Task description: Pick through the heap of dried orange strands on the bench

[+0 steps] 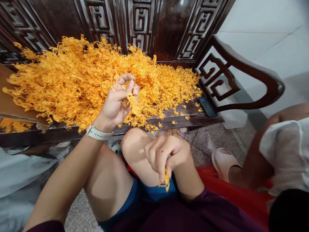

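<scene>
A big heap of orange spidery pieces [79,74], plastic by their look and with thin curled legs, covers much of a dark wooden bench. My left hand [113,104], with a pale watch strap on its wrist, is raised over the front of the heap. Its thumb and fingers close on a small cluster of orange spidery pieces [132,101]. Above my lap, my right hand [170,154] pinches one orange spidery piece [165,183] between thumb and forefinger, its legs pointing down. Part of that piece is hidden by the fingers.
The bench has a carved back [140,22] and a curved armrest [260,71]. A dark phone [208,107] lies near the armrest. Cardboard [21,100] stands at the left. Other people sit close on both sides; one wears a pale slipper [225,164].
</scene>
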A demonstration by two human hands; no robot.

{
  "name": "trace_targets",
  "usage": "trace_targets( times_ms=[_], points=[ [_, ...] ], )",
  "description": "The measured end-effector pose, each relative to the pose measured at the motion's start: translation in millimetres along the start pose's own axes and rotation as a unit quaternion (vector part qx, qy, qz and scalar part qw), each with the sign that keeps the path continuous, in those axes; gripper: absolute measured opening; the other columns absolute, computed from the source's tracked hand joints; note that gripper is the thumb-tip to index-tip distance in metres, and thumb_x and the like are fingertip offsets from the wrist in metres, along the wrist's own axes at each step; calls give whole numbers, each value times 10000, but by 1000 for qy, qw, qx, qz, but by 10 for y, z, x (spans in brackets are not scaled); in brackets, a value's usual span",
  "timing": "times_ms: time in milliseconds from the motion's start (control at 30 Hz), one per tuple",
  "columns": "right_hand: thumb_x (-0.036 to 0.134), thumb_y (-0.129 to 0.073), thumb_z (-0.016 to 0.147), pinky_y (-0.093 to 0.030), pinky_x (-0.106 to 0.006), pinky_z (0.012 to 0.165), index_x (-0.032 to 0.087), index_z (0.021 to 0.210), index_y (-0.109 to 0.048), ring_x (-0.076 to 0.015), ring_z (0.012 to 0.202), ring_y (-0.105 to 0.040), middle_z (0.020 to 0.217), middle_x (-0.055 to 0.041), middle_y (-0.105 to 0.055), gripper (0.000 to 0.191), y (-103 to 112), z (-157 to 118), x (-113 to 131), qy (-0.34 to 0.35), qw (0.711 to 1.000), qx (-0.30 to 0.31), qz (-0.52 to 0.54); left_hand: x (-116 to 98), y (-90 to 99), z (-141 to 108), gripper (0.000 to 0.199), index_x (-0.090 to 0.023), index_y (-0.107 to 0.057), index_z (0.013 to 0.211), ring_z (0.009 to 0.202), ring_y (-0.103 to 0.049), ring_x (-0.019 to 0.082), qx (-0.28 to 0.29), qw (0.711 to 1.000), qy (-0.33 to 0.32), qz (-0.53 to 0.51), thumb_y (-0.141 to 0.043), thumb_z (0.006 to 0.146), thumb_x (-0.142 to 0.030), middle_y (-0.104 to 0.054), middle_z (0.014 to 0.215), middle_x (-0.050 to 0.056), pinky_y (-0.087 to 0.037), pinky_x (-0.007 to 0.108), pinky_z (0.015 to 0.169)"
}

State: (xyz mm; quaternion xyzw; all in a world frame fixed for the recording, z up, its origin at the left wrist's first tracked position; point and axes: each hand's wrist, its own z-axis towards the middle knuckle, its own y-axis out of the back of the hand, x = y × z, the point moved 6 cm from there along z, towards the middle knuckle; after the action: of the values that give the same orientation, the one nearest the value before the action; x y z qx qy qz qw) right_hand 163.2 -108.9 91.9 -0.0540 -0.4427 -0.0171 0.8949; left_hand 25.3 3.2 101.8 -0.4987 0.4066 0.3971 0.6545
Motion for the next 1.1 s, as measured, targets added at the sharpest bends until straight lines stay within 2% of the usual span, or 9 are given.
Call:
trace_targets(
  times_ms=[33,100,133,200,267,467,633,867,1100],
  points=[
    [202,-772,858,-580,-348,712,246,863,-793,-211,724,-738,767,-87,-780,49,0,-33,-22,-34,999,22,1,22,59,21,211,-277,-588,1015,619,-545,135,-10,1000,-4,15,-695,883,-403,-567,783,12,-450,275,510],
    [338,-776,882,-521,-292,564,271,809,-777,-165,553,-634,591,-23,-681,99,209,-94,11,-2,990,-123,69,67,147,46,216,-275,-597,1032,679,-599,137,-24,999,-6,30,-684,905,-427,-619,847,22,-455,254,509],
    [414,-751,902,-454,-259,489,285,814,-766,-137,474,-527,514,22,-583,156,368,-163,10,26,962,-249,112,83,174,50,221,-273,-599,1034,703,-618,136,-29,999,-6,33,-680,916,-441,-638,874,24,-456,243,507],
    [475,-690,938,-350,-223,434,297,900,-752,-114,446,-348,497,73,-423,192,605,-367,-63,57,857,-481,175,101,190,39,238,-266,-599,1036,730,-637,132,-36,999,-1,35,-687,928,-460,-662,902,22,-464,229,518],
    [432,-644,958,-341,-215,463,268,968,-736,-114,498,-303,565,75,-381,188,672,-480,-160,39,781,-592,198,104,161,10,258,-258,-595,1029,739,-641,126,-37,999,5,38,-707,929,-468,-668,900,17,-489,226,552],
    [434,-588,975,-349,-254,528,212,833,-684,-107,537,-356,606,44,-453,281,580,-389,-210,-47,785,-607,119,57,4,-64,335,-255,-597,1017,906,-694,158,-4,991,-52,127,-838,830,-394,-679,950,20,-565,258,706],
    [589,-605,956,-412,-266,554,239,942,-622,-108,569,-479,716,31,-591,351,531,-342,-199,-60,784,-612,90,10,-110,-105,343,-236,-615,1019,901,-714,149,34,978,-103,179,-866,814,-350,-698,936,20,-581,289,829],
    [342,-767,894,-451,-238,574,229,952,-678,-86,618,-565,805,28,-643,155,550,-438,-117,-49,749,-660,-21,-6,-180,-154,394,-209,-668,1004,854,-730,157,73,969,-102,213,-919,753,-378,-726,924,30,-589,284,789],
    [367,-769,911,-469,-251,596,247,1054,-717,-107,675,-588,833,7,-686,194,536,-484,-132,-55,752,-654,-68,72,-174,-125,447,-213,-699,1044,858,-669,148,78,964,-72,245,-939,721,-407,-706,974,36,-546,266,760]
  ],
)
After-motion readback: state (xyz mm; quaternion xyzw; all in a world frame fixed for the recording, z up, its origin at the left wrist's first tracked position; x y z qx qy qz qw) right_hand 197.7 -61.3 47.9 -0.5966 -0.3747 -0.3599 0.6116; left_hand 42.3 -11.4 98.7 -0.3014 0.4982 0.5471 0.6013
